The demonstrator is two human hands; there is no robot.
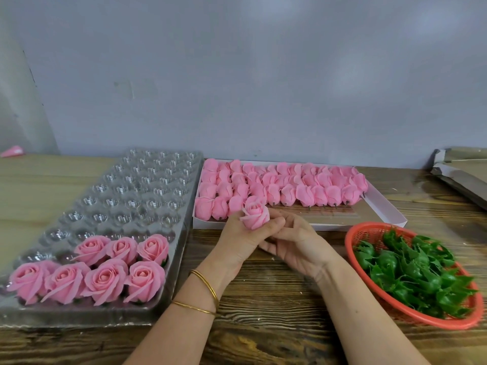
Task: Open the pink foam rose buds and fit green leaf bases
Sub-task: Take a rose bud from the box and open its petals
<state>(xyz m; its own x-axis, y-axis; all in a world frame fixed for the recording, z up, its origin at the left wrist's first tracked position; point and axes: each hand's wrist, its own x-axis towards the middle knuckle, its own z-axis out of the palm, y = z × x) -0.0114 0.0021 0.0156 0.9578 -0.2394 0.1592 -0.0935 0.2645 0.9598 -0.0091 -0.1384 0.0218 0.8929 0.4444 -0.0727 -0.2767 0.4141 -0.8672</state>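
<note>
My left hand holds a pink foam rose bud upright, its fingers curled round the base. My right hand comes in from the right, fingertips touching the left hand just under the bud. A white box behind the hands holds several closed pink buds lying in rows. A red mesh basket at the right is full of green leaf bases. A clear plastic cell tray on the left has several opened roses standing in its near cells.
Everything lies on a wooden table against a grey wall. Flat cardboard lies at the far right. A pink object sits at the far left edge. Gold bangles ring my left wrist.
</note>
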